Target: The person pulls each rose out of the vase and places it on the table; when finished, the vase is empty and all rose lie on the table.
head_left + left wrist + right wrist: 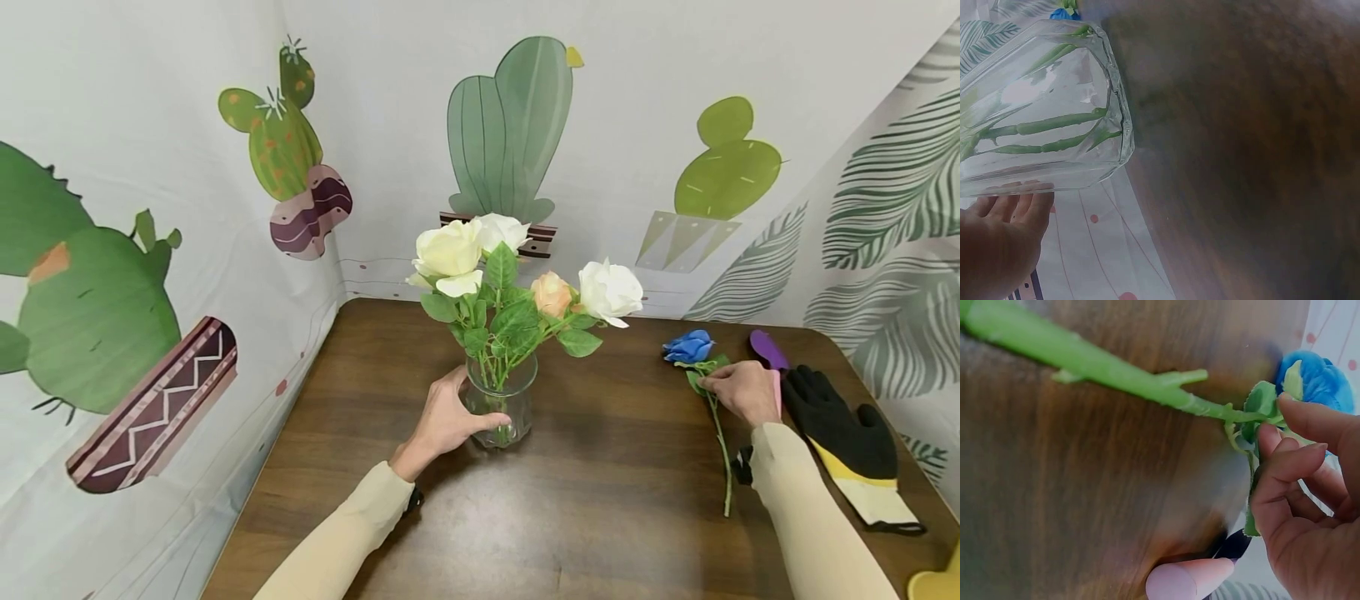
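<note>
A clear glass vase (517,408) stands upright on the table, holding white, cream and peach roses (551,294) with green leaves. My left hand (444,414) grips its left side, thumb in front; the left wrist view shows the fingertips (1038,195) against the glass and cut stems inside. On the right, my right hand (742,392) pinches the stem of a blue rose (688,346) just below its bloom. The rose's long stem (1104,365) points toward me. In the right wrist view, thumb and index finger meet at the stem beside the leaves.
Right of my right hand lie a black and yellow work glove (843,433) and a purple trowel (768,348) with a pink handle (1188,579). A yellow object (937,583) shows at the lower right corner. Cactus-printed cloth (390,150) hangs behind the brown table (600,517).
</note>
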A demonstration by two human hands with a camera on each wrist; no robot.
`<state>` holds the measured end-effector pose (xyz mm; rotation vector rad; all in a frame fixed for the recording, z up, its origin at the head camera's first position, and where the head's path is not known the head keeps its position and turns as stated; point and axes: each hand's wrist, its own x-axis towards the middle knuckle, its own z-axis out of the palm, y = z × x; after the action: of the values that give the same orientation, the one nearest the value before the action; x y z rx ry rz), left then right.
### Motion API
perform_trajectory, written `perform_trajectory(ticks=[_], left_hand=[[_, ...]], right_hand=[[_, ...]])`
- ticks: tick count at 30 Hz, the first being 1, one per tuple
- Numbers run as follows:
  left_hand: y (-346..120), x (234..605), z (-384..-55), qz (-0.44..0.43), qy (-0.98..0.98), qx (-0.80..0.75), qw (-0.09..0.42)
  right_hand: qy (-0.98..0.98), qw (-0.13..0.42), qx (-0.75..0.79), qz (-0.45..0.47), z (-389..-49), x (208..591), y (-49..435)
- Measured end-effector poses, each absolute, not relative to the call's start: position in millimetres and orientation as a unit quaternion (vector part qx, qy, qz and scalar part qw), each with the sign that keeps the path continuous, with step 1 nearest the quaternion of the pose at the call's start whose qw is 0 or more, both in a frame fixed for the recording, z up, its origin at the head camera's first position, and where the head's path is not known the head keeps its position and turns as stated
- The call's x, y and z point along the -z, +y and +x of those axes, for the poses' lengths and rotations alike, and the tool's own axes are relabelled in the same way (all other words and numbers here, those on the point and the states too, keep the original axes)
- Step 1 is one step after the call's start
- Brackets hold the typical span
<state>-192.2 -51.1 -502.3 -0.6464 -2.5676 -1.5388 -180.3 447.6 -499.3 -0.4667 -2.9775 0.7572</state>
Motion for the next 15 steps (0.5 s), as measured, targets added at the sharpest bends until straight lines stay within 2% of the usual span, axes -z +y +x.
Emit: perform_trajectory(ticks=[5, 9, 15], left_hand=[[-52, 503, -191, -0.212, -0.833, 0.51, 0.037], [-51, 503, -192, -0.217, -0.833, 0.507, 0.043], [-51, 501, -192, -0.217, -0.835, 0.503, 0.045]], right_hand=[[-0.956, 0.056, -0.242, -0.159, -173, 494, 439], [-0.95, 0.109, -0.253, -0.15, -168, 490, 429], [-0.927, 0.16, -0.309, -0.137, -158, 475, 401]])
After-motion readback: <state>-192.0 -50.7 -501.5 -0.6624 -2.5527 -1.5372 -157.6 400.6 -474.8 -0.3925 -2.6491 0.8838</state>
